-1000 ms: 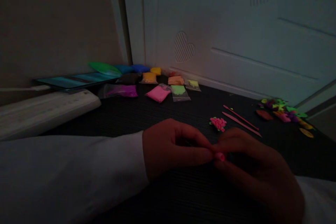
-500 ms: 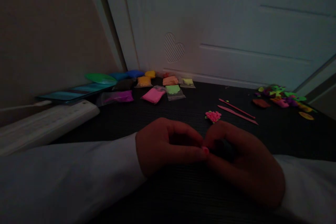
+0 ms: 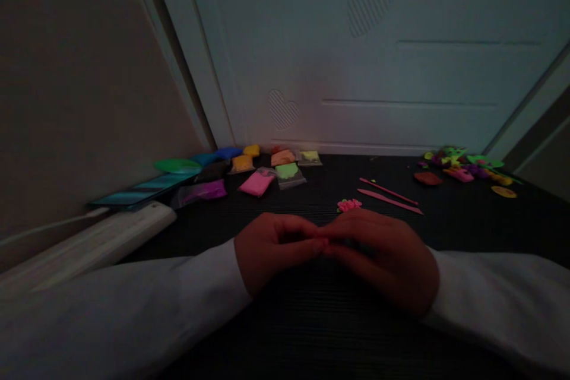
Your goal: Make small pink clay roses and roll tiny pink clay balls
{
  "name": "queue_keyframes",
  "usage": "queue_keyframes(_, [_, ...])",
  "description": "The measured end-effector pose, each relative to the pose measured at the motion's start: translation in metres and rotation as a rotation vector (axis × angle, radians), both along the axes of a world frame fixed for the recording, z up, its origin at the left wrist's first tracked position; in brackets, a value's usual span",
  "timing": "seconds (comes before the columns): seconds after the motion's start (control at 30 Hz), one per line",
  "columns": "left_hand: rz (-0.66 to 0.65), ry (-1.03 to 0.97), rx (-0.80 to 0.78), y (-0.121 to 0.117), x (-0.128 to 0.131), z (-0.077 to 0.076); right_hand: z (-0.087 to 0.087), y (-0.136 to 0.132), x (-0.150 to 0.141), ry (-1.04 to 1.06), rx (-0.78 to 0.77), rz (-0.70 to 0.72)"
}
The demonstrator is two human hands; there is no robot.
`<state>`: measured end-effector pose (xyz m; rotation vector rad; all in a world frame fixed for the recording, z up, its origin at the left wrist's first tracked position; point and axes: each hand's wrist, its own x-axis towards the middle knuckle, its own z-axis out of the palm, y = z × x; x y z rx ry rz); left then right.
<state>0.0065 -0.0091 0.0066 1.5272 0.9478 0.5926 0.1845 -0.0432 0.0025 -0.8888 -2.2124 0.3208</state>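
My left hand [image 3: 274, 249] is closed, thumb and fingertips pinching a small piece of pink clay [image 3: 325, 242]. From the other side, my right hand [image 3: 387, 258] has its fingertips pressed together at the same piece, which they mostly cover. The two hands meet low over the dark table. Just beyond my right fingers lies a pink clay flower [image 3: 350, 205] with green edges, its near side hidden by the hand. Two slim pink modelling tools, a pointed stick [image 3: 388, 191] and a flat blade [image 3: 389, 201], lie behind my right hand.
Bags of coloured clay, among them a pink one [image 3: 257, 182] and a purple one [image 3: 203, 191], lie at the back left. A phone [image 3: 145, 190] and a white power strip [image 3: 129, 237] are on the left. Colourful clay pieces [image 3: 463, 172] sit far right, before a white door [image 3: 294, 53].
The view has tilted up and shifted a little right. My right hand has turned, its fingers closer together over the pink clay. My left hand keeps its pinch.
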Motion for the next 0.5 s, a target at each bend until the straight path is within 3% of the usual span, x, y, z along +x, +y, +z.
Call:
queue_keyframes(0.23, [-0.030, -0.096, -0.079, 0.012, 0.007, 0.001, -0.002, 0.012, 0.008, 0.007, 0.044, -0.050])
queue_keyframes(0.5, [-0.071, -0.292, -0.254, 0.011, 0.008, -0.008, -0.001, 0.010, 0.004, 0.054, 0.018, -0.103])
